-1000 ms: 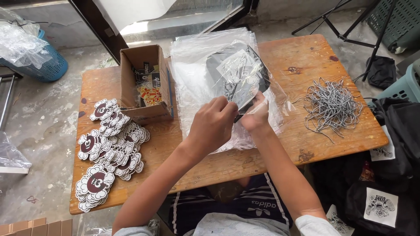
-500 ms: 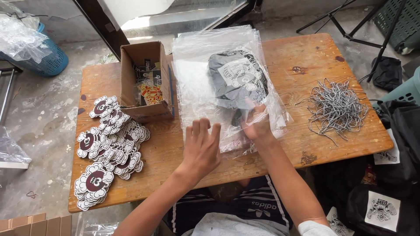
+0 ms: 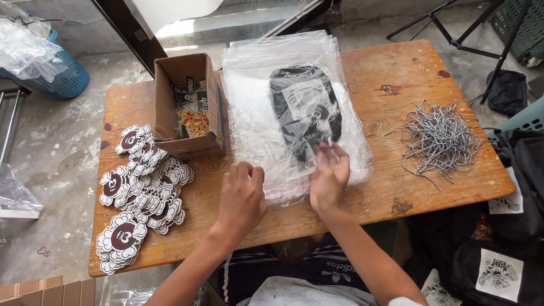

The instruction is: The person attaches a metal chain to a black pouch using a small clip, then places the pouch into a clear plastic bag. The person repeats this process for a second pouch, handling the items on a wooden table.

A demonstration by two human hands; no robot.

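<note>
Setting: bare concrete floor, worn wooden table w/ dark stains, seen from above.

Items, largest to smallest:
- Stack of clear plastic sleeves, centre of table, far edge overhanging toward the window side.
- Dark folded garment w/ white printed graphic, already inside the top sleeve, lying flat on the stack; its near end sits just under the right fingertips.
- Open brown cardboard box, touching stack's left side, holds small printed cards.
- Heap of grey-white speckled cords, right side of table, well apart from stack.
- Flower-shaped brown-and-white die-cut tags, fanned in overlapping piles at the left edge.
- Blue plastic basket, on floor, far left.

Hands:
- Left hand: open, gripping nothing, fingers loosely curled, tips at the stack's near-left edge.
- Right hand: open, fingers spread flat on the sleeve's near end, pressing, not gripping.

Handling notes (judgement): step looks like flattening/closing the sleeve mouth. Best w/ left hand pinning the lower sleeves so only the top one shifts; right hand sweeping air out toward the opening before folding. Film is slippery, so keep pressure light & even, else garment may bunch or the stack slide.
</note>
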